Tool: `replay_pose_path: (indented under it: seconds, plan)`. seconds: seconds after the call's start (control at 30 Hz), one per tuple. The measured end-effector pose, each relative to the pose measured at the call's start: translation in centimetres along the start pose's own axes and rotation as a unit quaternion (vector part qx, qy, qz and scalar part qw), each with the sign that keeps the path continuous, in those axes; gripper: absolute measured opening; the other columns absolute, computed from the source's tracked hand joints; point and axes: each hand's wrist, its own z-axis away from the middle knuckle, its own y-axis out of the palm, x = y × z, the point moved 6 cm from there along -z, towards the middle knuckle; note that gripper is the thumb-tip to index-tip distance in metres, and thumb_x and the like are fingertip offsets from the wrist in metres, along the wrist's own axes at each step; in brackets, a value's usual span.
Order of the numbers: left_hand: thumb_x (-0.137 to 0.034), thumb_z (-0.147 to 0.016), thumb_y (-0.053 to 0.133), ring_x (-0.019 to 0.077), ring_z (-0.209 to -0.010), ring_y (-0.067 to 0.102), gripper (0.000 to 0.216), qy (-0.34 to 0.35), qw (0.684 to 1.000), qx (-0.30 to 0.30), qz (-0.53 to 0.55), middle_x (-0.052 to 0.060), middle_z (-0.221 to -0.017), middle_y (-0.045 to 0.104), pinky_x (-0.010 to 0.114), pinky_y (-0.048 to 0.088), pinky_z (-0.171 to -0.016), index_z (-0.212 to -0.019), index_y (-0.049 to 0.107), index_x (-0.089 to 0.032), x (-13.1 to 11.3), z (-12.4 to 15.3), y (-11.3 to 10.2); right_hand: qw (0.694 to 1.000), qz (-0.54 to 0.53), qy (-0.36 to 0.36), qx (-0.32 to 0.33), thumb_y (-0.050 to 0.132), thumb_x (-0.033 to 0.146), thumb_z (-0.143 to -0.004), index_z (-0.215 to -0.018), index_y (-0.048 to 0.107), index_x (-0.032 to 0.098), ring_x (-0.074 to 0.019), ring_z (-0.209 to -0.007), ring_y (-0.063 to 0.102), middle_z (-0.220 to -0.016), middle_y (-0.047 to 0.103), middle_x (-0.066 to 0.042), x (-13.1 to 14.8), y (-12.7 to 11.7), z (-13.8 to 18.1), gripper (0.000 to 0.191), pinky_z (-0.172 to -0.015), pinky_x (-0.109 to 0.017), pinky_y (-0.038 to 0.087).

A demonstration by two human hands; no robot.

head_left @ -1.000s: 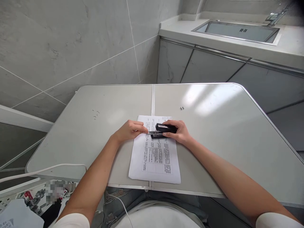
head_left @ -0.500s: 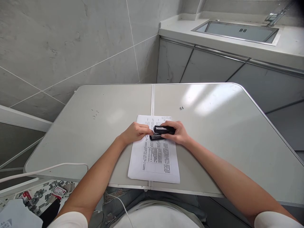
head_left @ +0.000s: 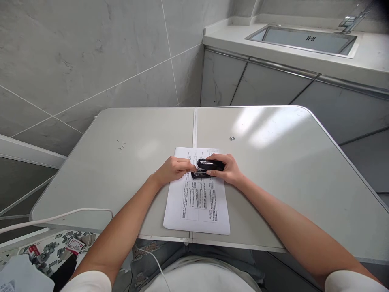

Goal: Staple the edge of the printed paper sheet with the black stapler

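Fingers [head_left: 214, 173] of the right hand [head_left: 229, 170] wrap around the black stapler [head_left: 210, 164] from its right end, thumb toward the near side. Left-hand fingertips draw close together at the stapler's other end; whether the left hand [head_left: 175, 168] pinches anything there cannot be told. Between the stapler's raised upper arm and its base, a gap shows some metal. It sits over the upper part of the printed paper [head_left: 197, 225], though whether the base touches the sheet is unclear. Beneath, the paper lies across the seam of the pale table [head_left: 273, 194]. Farther off, tiny thin bits [head_left: 122, 146] are scattered on the left panel, and small metallic pieces [head_left: 232, 138] lie on the right one. Beyond the table stands a counter with a sink [head_left: 304, 39].
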Motion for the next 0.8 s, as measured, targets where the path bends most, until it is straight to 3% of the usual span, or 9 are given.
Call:
replay_pose_path:
  seconds: [0.43, 0.8]
  plan:
    - [-0.016, -0.099, 0.066, 0.0064, -0.050, 0.048, 0.014, 0.025, 0.998, -0.049, 0.018, -0.004, -0.063, 0.060, 0.021, 0.035, -0.051, -0.102, 0.078, -0.023, -0.21, -0.15, -0.43, 1.000, -0.008, 0.004, -0.003, 0.085, 0.043, -0.080, -0.102, 0.076, 0.021, -0.0184, -0.072, 0.067, -0.085, 0.076, -0.002, 0.15, -0.07, -0.05, 0.032, -0.065, -0.031, 0.051]
    - [-0.010, -0.099, 0.059, 0.0079, -0.060, 0.066, 0.019, 0.025, 0.998, -0.044, 0.024, 0.000, -0.075, 0.075, 0.019, 0.045, -0.054, -0.096, 0.075, -0.020, -0.39, -0.25, 0.03, 1.000, -0.006, -0.002, 0.004, 0.085, 0.041, -0.080, -0.102, 0.077, 0.021, -0.0187, -0.075, 0.068, -0.087, 0.076, -0.002, 0.11, 0.16, -0.06, 0.031, -0.067, -0.030, 0.052]
